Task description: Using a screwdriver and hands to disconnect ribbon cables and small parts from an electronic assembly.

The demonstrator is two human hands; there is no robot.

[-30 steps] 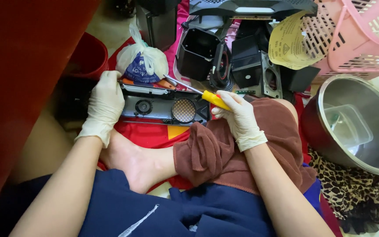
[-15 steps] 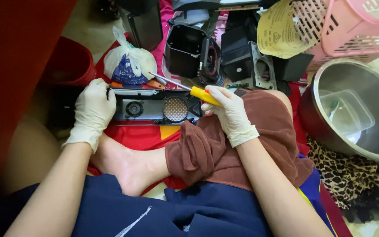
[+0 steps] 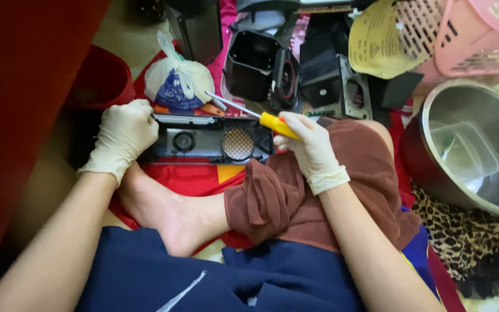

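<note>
A black oblong appliance panel with a round knob and a round mesh grille lies across a red cloth in front of me. My left hand, in a pale glove, grips the panel's left end. My right hand, also gloved, is closed on the yellow handle of a screwdriver. Its metal shaft points up and to the left, above the panel's upper edge. My bare foot and a brown-clothed knee lie just below the panel.
A tied white plastic bag sits behind the panel. Black appliance housings crowd the back. A pink basket, a yellowish paper sheet, a steel pot holding a clear tub, a red bucket and leopard-print fabric surround me.
Both hands and the panel keep their grip and pose. The view has shifted slightly, and the screwdriver stays angled over the panel's upper edge.
</note>
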